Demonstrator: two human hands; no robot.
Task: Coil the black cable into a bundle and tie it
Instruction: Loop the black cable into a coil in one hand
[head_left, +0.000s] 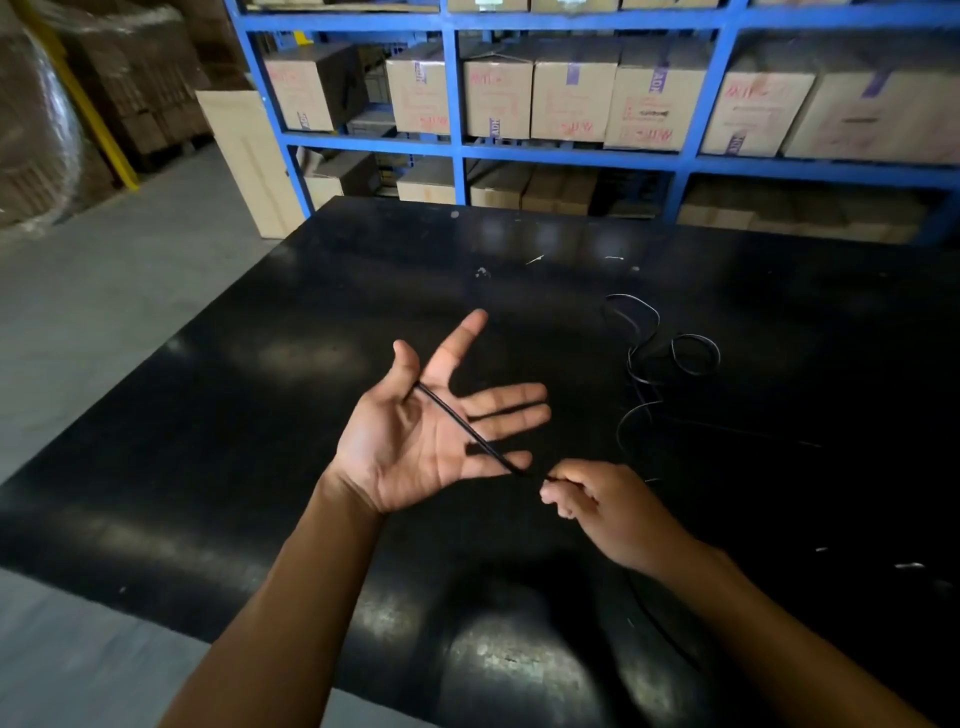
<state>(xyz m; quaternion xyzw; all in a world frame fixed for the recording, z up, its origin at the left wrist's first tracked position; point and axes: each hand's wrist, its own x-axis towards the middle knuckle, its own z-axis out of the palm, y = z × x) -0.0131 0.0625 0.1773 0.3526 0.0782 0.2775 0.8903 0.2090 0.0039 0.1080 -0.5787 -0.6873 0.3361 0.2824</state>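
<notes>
My left hand (415, 431) is held palm up over the black table (249, 467), fingers spread. One end of the thin black cable (467, 428) lies across the palm, its tip tucked at the base of the thumb. My right hand (602, 506) pinches the cable just past the left little finger. The remainder of the cable trails in loose loops on the table at the right, hard to follow against the dark surface.
Blue metal shelving (457, 156) stacked with cardboard boxes (571, 98) stands behind the table. A tall pale box (249, 156) leans by the shelf's left post. Grey floor lies to the left. Small white scraps dot the tabletop.
</notes>
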